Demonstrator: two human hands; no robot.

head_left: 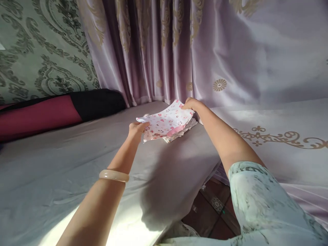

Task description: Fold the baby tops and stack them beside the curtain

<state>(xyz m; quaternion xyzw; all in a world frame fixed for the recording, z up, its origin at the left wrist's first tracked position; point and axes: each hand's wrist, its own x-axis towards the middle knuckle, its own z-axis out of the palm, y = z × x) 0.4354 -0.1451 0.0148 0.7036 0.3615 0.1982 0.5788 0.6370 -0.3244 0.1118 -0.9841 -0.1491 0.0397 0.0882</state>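
Note:
A white cloth with pink and red prints point(166, 119) is stretched between my two hands. My left hand point(138, 128) pinches its near left corner, thumb on top. At the far right corner, my right hand point(191, 103) grips the edge with fingers curled. Under the cloth lies a stack of folded patterned cloths point(180, 134) on the grey-covered bed; only its right and front edges show. Whether the held cloth touches the stack I cannot tell. A pale bangle point(114, 175) circles my left wrist.
A grey sheet point(77, 160) covers the bed. A long dark red and black padded roll point(51, 112) lies along the patterned wall at left. Purple curtains point(153, 51) hang behind. To the right is a pale surface with gold scrolls point(282, 136); dark floor tiles point(210, 208) show below.

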